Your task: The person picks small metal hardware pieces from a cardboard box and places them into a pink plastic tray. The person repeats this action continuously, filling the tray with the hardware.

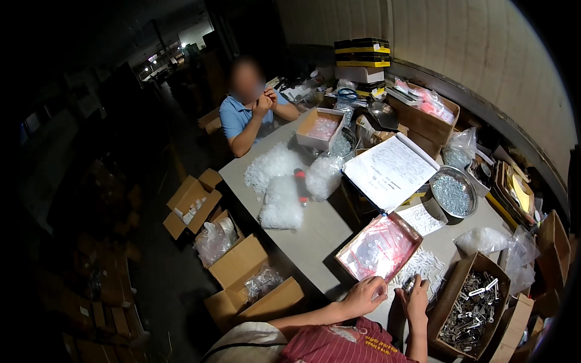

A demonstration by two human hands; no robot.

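Note:
At the table's near edge my left hand (363, 295) is closed, its fingers pinching what looks like a small clear plastic bag (380, 293). Just to its right, my right hand (415, 297) has its fingertips pressed together over small parts; what they hold is too small to name. Beyond both hands lies a pile of small white plastic pieces (426, 266). A shallow cardboard box (344, 256) of red-edged clear bags (381, 242) stands beyond my left hand. Right of my right hand is a carton (437, 320) filled with dark and silvery metal parts (475, 308).
Across the table (321, 233) sits a person in a blue shirt (227, 118), hands raised. Bags of white pieces (281, 206), a clipboard with written sheets (390, 169) and a metal bowl of screws (454, 192) lie between us. Open cartons (242, 263) stand left of the table.

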